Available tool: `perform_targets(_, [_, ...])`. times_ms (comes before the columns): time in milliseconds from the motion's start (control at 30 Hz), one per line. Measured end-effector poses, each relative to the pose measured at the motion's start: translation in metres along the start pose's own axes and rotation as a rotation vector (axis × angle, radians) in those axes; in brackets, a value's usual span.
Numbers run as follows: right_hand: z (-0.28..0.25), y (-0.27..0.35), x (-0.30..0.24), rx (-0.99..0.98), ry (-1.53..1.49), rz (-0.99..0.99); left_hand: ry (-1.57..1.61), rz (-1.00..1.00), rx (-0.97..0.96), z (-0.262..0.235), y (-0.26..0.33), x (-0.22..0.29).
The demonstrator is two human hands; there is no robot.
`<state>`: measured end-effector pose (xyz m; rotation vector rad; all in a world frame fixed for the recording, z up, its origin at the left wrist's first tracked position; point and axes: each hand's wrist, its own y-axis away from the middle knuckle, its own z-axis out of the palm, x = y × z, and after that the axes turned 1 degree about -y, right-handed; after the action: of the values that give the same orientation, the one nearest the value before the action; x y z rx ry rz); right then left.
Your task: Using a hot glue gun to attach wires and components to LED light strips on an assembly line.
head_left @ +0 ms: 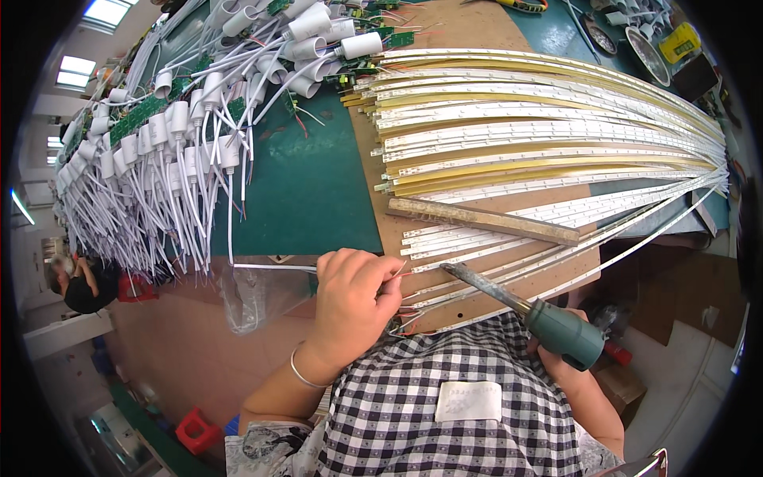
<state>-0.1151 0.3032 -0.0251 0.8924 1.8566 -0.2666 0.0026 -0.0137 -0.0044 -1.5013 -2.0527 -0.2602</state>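
Note:
My left hand (354, 298) is closed in a pinch on a white cable (274, 267), with thin bared wires poking past the fingertips. Those wire ends reach close to the end of an LED strip (449, 261) on the brown board. In my right hand (560, 362), mostly hidden behind the handle, is a soldering iron (566, 334) with a thick green grip. Its dark tip points up and left, just over the strips beside the wires. Several strips nearest me have short red and white wires (411, 316) at their left ends.
A metal bar (485, 220) lies across the white and yellow strips (509, 139) on the brown board (389, 230). White lamp sockets (181, 119) with cables and green circuit boards pile up at left on the green mat (310, 183). Another person (83, 286) sits far left.

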Motion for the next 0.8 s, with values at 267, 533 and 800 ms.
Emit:
perform_targets(267, [0.002, 0.003, 0.003, 0.018, -0.048, 0.042, 0.017, -0.012, -0.052, 0.0, 0.0, 0.003])
perform_targets(533, [0.002, 0.002, 0.001, 0.017, -0.027, 0.024, -0.088, 0.142, 0.05, 0.008, -0.003, 0.0])
perform_targets(800, [0.001, -0.001, 0.001, 0.017, 0.021, -0.031, -0.127, 0.403, 0.033, -0.001, -0.008, -0.015])
